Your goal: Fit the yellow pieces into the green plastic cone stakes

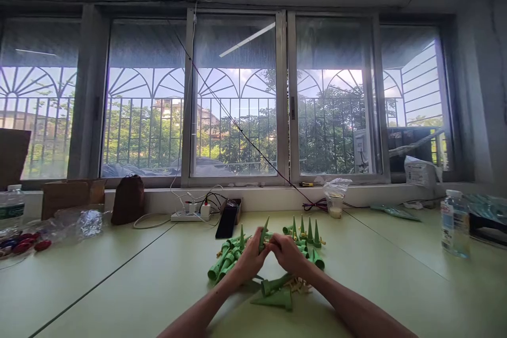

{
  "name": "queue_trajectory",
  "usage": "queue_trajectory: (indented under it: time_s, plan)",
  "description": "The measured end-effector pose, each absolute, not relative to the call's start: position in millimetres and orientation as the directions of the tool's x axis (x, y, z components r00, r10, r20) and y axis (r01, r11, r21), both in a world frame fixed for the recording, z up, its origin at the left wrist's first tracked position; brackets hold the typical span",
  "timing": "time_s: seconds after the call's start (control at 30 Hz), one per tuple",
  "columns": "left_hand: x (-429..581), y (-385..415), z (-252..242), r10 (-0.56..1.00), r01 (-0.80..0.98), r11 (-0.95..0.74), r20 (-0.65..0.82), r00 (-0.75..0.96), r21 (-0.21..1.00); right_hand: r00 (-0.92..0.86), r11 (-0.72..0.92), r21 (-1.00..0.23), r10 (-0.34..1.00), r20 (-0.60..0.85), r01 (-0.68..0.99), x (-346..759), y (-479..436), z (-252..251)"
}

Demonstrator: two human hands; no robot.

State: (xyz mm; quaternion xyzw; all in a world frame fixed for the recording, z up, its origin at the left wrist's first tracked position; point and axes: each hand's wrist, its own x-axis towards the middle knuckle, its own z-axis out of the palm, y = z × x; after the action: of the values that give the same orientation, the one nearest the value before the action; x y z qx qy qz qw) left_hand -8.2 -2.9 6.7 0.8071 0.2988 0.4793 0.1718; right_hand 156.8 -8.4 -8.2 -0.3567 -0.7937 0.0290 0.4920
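My left hand (250, 260) and my right hand (288, 252) meet over the table, both closed on one green plastic cone (263, 235) that points up and away. Around them lies a pile of green cones (224, 263), some lying flat at the left. Several cones stand upright (309, 232) behind my right hand. Two more cones lie near my wrists (276, 291), next to small tan pieces (297, 286).
A black phone (227, 224) leans by a power strip (190, 215) at the window sill. A brown bag (127, 199), cardboard box (71, 195) and plastic wrap (85, 222) sit left. Water bottles stand at far left (11, 210) and right (454, 223). A bagged cup (335, 203) is behind.
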Motion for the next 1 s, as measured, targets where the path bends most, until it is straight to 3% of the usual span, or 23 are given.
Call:
queue_trajectory:
  time_s: [0.2, 0.3, 0.37, 0.57, 1.0]
  plan:
    - [-5.2, -6.6, 15.1, 0.710, 0.239, -0.701, 0.622, 0.330, 0.672, -0.218, 0.729, -0.462, 0.626, 0.749, 0.505, 153.2, -12.6, -3.7]
    - [-3.0, -5.1, 16.0, 0.811, 0.065, -0.499, 0.438, 0.388, 0.864, -0.163, 0.718, -0.494, 0.633, 0.757, 0.491, 150.2, -14.9, 0.2]
    - [-1.5, -3.3, 15.3, 0.832, -0.076, -0.359, 0.356, 0.426, 0.930, -0.137, 0.724, -0.490, 0.617, 0.775, 0.486, 149.1, -15.7, 1.8]
    - [2.0, -1.1, 14.0, 0.855, -0.269, -0.216, 0.315, 0.412, 0.939, -0.158, 0.751, -0.455, 0.584, 0.796, 0.479, 149.2, -16.6, 2.1]
    - [3.0, -10.7, 20.5, 0.854, -0.220, -0.266, 0.335, 0.399, 0.939, -0.210, 0.757, -0.363, 0.541, 0.814, 0.543, 152.4, -13.9, -0.2]
